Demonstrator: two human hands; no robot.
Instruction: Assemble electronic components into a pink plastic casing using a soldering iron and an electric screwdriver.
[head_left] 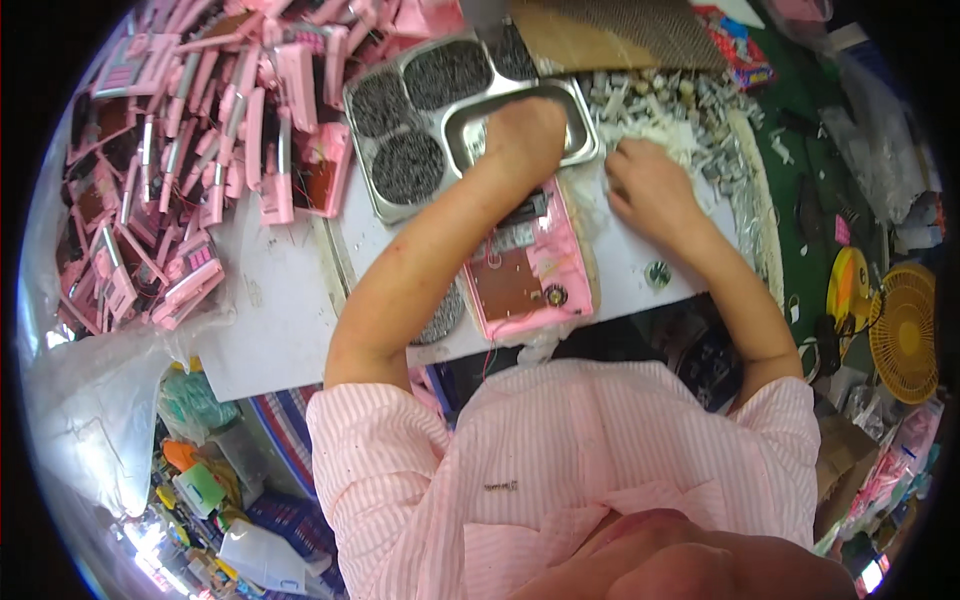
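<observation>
My left hand (528, 135) reaches down into the right compartment of a divided metal tray (589, 140). Its fingers are hidden below the knuckles, so what they hold cannot be seen. Small dark pieces, too fine to name, fill the other compartments. Just beside a heap of small grey and whitish parts (690, 120), my right hand (652, 190) rests low with its fingers curled in; anything inside them is hidden. Below my left hand, an opened pink plastic casing (560, 235) lies on the table with a brown board (505, 288), a small round part (556, 295) and thin wires.
Many pink casings (215, 130) are piled at the left of the white table (275, 300). Brown cardboard (610, 35) lies behind the tray. A small round greenish piece (657, 274) lies near my right forearm. A yellow fan (903, 330) stands at far right.
</observation>
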